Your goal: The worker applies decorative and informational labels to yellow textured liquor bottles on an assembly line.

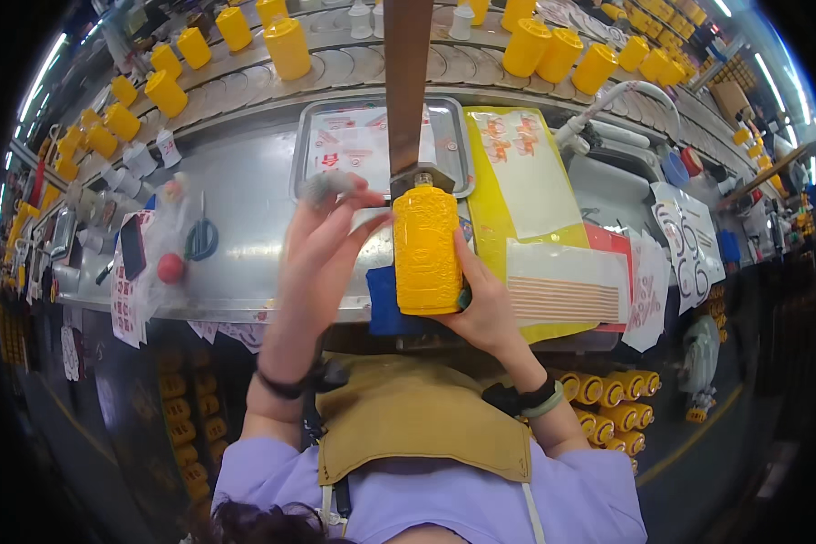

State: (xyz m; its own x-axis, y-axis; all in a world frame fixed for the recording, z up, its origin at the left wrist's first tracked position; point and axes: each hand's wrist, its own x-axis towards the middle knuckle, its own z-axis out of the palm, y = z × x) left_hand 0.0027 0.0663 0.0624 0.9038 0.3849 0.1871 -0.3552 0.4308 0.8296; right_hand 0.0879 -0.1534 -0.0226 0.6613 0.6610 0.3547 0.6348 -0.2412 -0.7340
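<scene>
A yellow bottle (427, 249) with an embossed surface and a short clear neck stands upright in front of me. My right hand (485, 313) grips it around its lower right side and base. Left of the bottle my left hand (328, 227) is raised, fingers stretched out and apart, one fingertip close to the bottle's left edge. Something grey, blurred, covers a fingertip of that hand. Just behind the bottle's neck, a brown upright post (407, 91) ends in a dark bracket (423, 175). A metal tray (302, 150) with sheets of red-and-white stickers lies behind my left hand.
Yellow bottles (287, 50) stand along a conveyor (354, 77) at the back. On the steel table (245, 199) lie green-handled scissors (202, 238), a phone (132, 247) and a red ball (170, 267). Right are a yellow sheet (490, 218), striped strips (564, 297) and a white curved pipe (639, 88).
</scene>
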